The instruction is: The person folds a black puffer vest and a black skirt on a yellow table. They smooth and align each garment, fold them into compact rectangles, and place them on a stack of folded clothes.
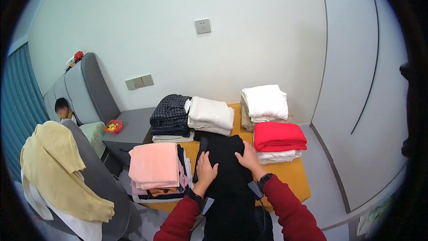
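A black garment (pixel 224 160) lies along the middle of a mustard-yellow padded surface (pixel 294 177). My left hand (pixel 204 170) rests on its left edge with the fingers spread. Against the right edge lies my right hand (pixel 249 156), thumb apart from the fingers. Neither hand clearly grips the cloth. Left of the left hand stands a folded pile topped by a pink cloth (pixel 155 164). Beside the right hand, a folded red cloth (pixel 279 137) sits on white folded fabric (pixel 281 156). The garment's lower end merges with other black cloth near my body.
Farther back are a dark checked garment (pixel 170 112), cream folded cloth (pixel 211 113) and a white-topped pile (pixel 265 102). Yellow clothing (pixel 53 157) drapes over a grey chair (pixel 100 180) at left. Beyond are a nightstand (pixel 138 120), a red basket (pixel 113 126) and a person (pixel 65 109).
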Demonstrator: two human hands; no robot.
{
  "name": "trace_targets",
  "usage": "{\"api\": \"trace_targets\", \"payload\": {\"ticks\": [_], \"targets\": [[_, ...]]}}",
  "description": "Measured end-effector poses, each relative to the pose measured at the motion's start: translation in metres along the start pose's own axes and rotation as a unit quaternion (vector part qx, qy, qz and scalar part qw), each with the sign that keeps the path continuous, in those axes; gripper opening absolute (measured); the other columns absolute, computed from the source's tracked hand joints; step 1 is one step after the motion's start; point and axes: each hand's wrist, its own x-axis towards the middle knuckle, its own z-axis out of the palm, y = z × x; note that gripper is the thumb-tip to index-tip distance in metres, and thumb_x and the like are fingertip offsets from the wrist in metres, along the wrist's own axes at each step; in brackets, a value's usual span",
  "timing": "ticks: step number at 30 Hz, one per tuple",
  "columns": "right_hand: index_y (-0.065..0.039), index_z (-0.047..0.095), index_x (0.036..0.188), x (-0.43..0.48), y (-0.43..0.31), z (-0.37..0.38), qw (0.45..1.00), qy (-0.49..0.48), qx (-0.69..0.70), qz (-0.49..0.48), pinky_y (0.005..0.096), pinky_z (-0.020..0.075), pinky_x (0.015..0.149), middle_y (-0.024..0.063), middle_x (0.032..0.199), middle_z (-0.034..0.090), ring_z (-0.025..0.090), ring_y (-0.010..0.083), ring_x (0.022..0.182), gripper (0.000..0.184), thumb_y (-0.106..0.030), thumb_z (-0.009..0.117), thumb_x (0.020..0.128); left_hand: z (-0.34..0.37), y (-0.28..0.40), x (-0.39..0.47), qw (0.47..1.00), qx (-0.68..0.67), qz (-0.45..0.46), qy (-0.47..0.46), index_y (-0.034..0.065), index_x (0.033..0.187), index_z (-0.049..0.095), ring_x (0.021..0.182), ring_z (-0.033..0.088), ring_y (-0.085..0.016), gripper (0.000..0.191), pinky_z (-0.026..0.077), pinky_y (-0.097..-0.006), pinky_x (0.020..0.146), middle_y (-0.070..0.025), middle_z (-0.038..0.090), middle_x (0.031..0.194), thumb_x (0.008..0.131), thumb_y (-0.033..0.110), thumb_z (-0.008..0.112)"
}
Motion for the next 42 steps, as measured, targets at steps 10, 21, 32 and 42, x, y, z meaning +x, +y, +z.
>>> {"api": "trace_targets", "payload": {"ticks": [10, 21, 32, 42], "targets": [[0.001, 0.053, 0.122, 0.068, 0.026, 0.047, 0.971, -0.014, 0.012, 0.24, 0.0441, 0.0485, 0.09, 0.0247, 0.116, 0.06, 0.059, 0.0385, 0.108, 0.067, -0.029, 0.078, 0.068, 0.039, -0.051, 0.015, 0.964, -0.138, -0.204, -0.099, -0.0006, 0.132, 0.045, 0.12, 0.05, -0.038, 0.075, 0.039, -0.0411, 0.101, -0.0236, 0.054, 0.127, 0.069, 0.02, 0.08], [-0.003, 0.065, 0.098, 0.007, -0.044, -0.074, 0.931, -0.131, 0.321, -0.112, 0.0271, 0.0453, 0.082, 0.0029, 0.092, 0.06, 0.058, 0.0151, 0.089, 0.028, 0.008, 0.061, 0.072, 0.038, -0.06, 0.017, 0.825, -0.518, -0.219, -0.052, -0.001, 0.118, 0.054, 0.105, 0.059, -0.021, 0.047, 0.043, -0.0313, 0.097, -0.0102, 0.063, 0.11, 0.074, -0.011, 0.067], [-0.015, 0.064, 0.096, -0.145, -0.012, -0.08, 0.952, -0.151, -0.012, -0.266, 0.0392, 0.0401, 0.089, 0.0035, 0.1, 0.056, 0.054, 0.0256, 0.101, 0.029, 0.0, 0.064, 0.07, 0.006, -0.059, -0.039, 0.873, -0.396, -0.261, -0.115, -0.0004, 0.111, 0.06, 0.091, 0.062, -0.015, 0.028, 0.048, -0.0243, 0.083, -0.0075, 0.065, 0.099, 0.084, -0.008, 0.059], [-0.018, 0.062, 0.115, -0.142, -0.022, -0.06, 0.891, -0.176, -0.162, -0.386, 0.0433, 0.0385, 0.101, 0.0066, 0.129, 0.056, 0.05, 0.0289, 0.122, 0.043, -0.004, 0.06, 0.074, -0.011, -0.041, -0.081, 0.943, -0.259, -0.2, -0.062, -0.0019, 0.122, 0.052, 0.1, 0.063, -0.025, 0.04, 0.048, -0.0326, 0.089, -0.0172, 0.063, 0.113, 0.084, 0.004, 0.063]]}}
